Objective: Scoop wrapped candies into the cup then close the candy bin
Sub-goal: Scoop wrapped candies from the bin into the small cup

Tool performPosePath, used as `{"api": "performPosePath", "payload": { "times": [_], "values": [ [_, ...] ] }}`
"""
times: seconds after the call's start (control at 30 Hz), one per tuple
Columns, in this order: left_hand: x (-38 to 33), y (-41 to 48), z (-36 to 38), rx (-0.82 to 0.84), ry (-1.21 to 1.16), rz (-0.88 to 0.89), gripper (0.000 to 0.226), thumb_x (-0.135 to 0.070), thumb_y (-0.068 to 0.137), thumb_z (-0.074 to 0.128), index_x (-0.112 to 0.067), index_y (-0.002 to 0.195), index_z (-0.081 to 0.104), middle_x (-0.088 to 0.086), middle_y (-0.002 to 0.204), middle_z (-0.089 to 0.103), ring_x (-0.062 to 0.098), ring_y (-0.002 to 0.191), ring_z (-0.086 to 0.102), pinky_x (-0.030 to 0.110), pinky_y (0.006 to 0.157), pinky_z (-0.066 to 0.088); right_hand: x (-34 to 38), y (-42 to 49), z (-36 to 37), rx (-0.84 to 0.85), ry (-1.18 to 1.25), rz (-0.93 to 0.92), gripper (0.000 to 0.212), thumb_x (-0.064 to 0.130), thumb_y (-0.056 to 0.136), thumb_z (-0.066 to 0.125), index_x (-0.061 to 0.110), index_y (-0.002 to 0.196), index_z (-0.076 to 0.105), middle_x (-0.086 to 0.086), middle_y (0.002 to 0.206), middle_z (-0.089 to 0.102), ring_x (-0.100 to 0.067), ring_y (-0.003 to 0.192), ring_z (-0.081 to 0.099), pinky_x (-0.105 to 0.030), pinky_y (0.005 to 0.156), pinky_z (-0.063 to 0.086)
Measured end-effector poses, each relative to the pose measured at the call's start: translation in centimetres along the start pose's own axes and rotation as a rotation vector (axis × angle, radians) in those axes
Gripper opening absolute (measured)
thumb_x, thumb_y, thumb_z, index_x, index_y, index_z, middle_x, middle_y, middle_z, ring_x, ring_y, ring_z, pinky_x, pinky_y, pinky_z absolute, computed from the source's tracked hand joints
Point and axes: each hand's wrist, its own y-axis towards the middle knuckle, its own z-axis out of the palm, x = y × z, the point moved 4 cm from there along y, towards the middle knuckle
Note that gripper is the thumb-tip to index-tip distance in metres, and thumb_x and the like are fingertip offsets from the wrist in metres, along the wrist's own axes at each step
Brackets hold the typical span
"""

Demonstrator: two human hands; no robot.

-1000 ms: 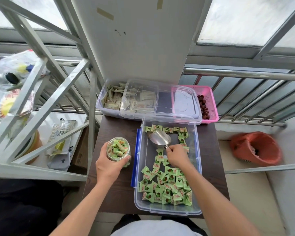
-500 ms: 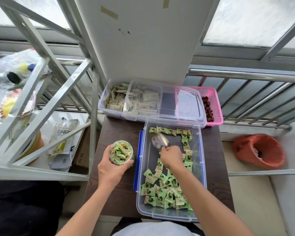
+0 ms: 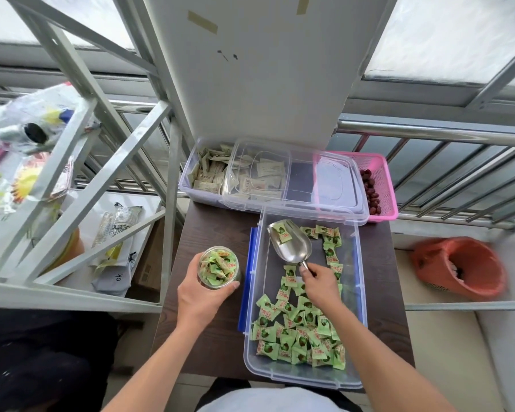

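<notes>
**Head view, as I watched it from my remote station.**

Centre right: the candy bin (image 3: 351,380), a clear tub, stood open on the dark table (image 3: 208,346). A blue latch (image 3: 247,281) ran along its left rim. The wrapped candies (image 3: 297,331), in green wrappers, were heaped in the near half of the bin. A thin line of them followed its far and right walls.

Lower centre: the left hand (image 3: 201,295) gripped the cup (image 3: 219,267), fingers and thumb curled round its clear wall. The cup stood just beside the bin's left wall and was filled nearly to its rim with the same candies.

Centre: the right hand (image 3: 321,281) held the scoop (image 3: 290,243) by its short handle, fingertips drawn together in a pinch. I could not tell how the thumb lay. The metal scoop sat inside the bin toward its far end, with its bowl pointing to the upper left. A single candy (image 3: 283,231) lay at the tip of the bowl.

Upper centre: a clear lid (image 3: 333,185) rested across a second tub (image 3: 190,185) of beige sachets and a pink basket (image 3: 384,179) of dark red fruits (image 3: 370,191).

Right edge: an orange-red waste bin (image 3: 464,269) stood on the floor.

Left: a grey metal rack (image 3: 101,162) held bagged goods.
</notes>
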Motion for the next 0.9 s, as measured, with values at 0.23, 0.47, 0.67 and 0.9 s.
{"api": "performPosePath", "payload": {
  "times": [0.23,0.47,0.67,0.9],
  "values": [
    [-0.7,-0.1,0.4,-0.005,0.002,0.009,0.095,-0.036,0.058,0.099,-0.030,0.140,0.052,-0.013,0.121,0.064,0.007,0.114,0.059,0.019,0.096,0.043,1.7,-4.2,-4.9,0.135,0.077,-0.093,0.021,0.020,0.100,0.060,0.009,0.090,0.074,-0.004,0.065,0.053,-0.018,0.052,0.040,-0.035,0.056,0.037],
    [-2.6,-0.6,0.9,0.012,0.011,0.051,0.070,-0.032,0.061,0.096,-0.055,0.110,0.052,-0.023,0.102,0.068,-0.011,0.096,0.062,0.002,0.078,0.044,9.5,-10.8,-7.2,0.466,-0.034,-0.195,0.024,0.022,0.101,0.059,0.012,0.091,0.078,0.001,0.063,0.057,-0.012,0.046,0.043,-0.021,0.044,0.037],
    [-2.6,-1.0,1.0,0.013,-0.006,0.092,0.065,-0.037,0.062,0.087,-0.056,0.115,0.055,-0.024,0.101,0.071,-0.005,0.097,0.065,0.015,0.083,0.051,12.9,-11.9,-5.0,0.557,-0.156,-0.118,0.040,0.026,0.103,0.054,-0.010,0.090,0.067,-0.007,0.067,0.062,-0.011,0.042,0.044,-0.021,0.040,0.034],
    [-2.3,-1.1,0.7,0.011,0.008,0.084,0.064,-0.032,0.062,0.090,-0.048,0.113,0.055,-0.017,0.099,0.070,-0.008,0.090,0.064,0.004,0.075,0.046,13.5,-11.2,-4.4,0.718,-0.068,0.124,0.041,0.025,0.104,0.052,-0.012,0.114,0.065,-0.005,0.065,0.063,-0.007,0.041,0.046,-0.016,0.032,0.031]
  ]
}}
